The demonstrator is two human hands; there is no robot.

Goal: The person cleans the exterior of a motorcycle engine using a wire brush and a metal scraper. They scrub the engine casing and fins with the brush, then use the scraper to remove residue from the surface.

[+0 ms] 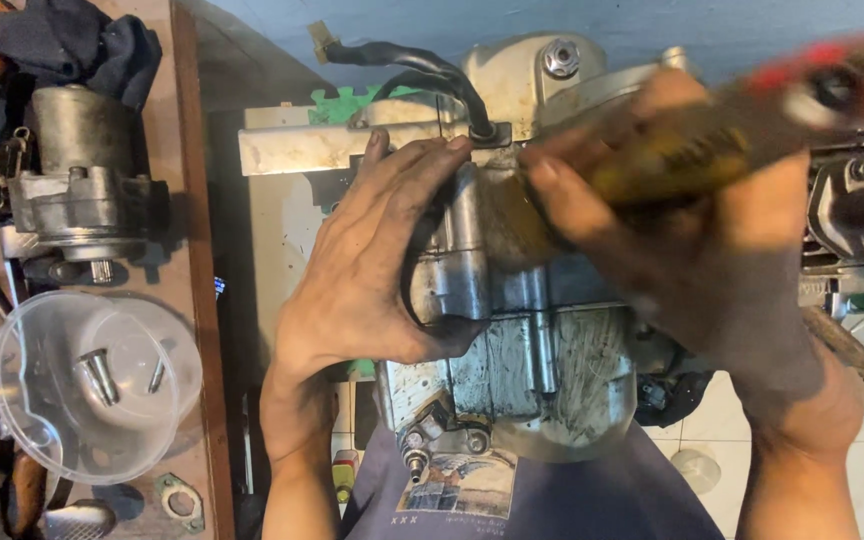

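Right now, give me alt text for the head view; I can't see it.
A grimy left hand steadies a metal engine case while the right hand holds a blurred tool with a red end against it. At left, a clear plastic tub holds bolts.

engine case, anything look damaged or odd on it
The engine case has a patch of scratches on its lower face, and its metal looks grimy and stained. The left hand lies flat on it; the right hand grips a blurred tool. No crack is visible.
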